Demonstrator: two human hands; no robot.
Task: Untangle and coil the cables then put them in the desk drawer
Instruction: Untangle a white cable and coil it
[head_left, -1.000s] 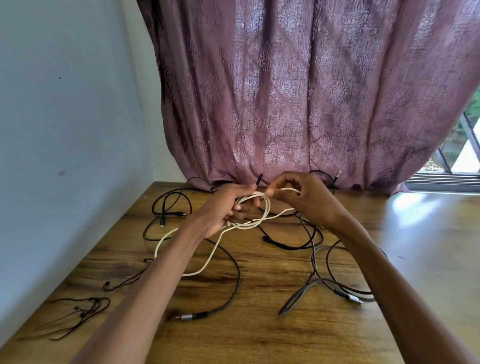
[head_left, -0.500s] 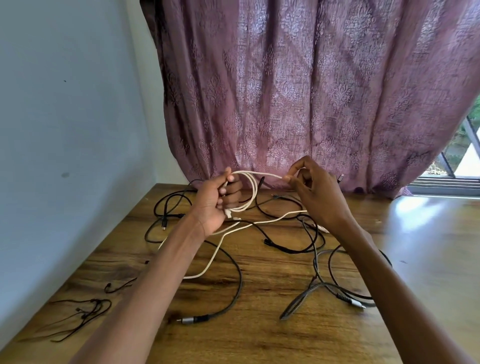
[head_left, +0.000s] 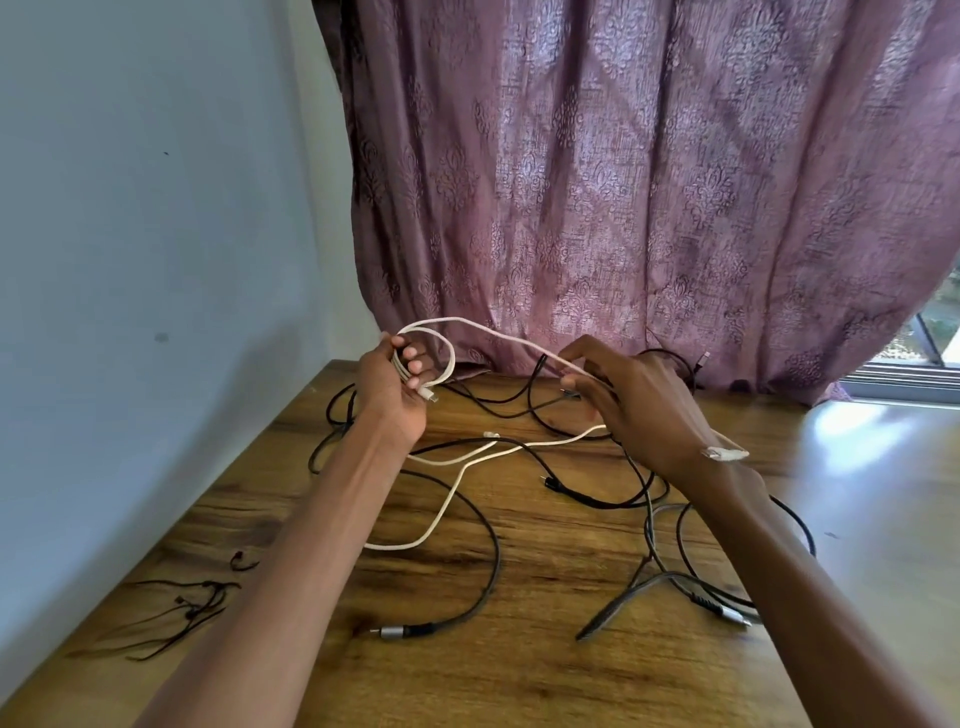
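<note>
A white cable (head_left: 498, 335) runs in the air between both hands above the wooden desk (head_left: 545, 670). My left hand (head_left: 397, 387) grips a small coil of it, with a plug end poking out below the fingers. My right hand (head_left: 631, 402) pinches the same cable further along, and the rest trails down across the desk. Several black cables (head_left: 587, 496) lie tangled under and around the hands. One black cable with a silver plug (head_left: 395, 631) curls toward the front. No drawer is in view.
A thin black earphone cord (head_left: 187, 608) lies at the desk's front left by the pale wall. A mauve curtain (head_left: 623, 182) hangs behind the desk's far edge. Another silver-tipped plug (head_left: 730, 616) lies at the right. A window shows at far right.
Both hands have risen and drawn apart. The white cable's loop in my left hand is lifted higher, and a longer stretch of it spans to my right hand.
</note>
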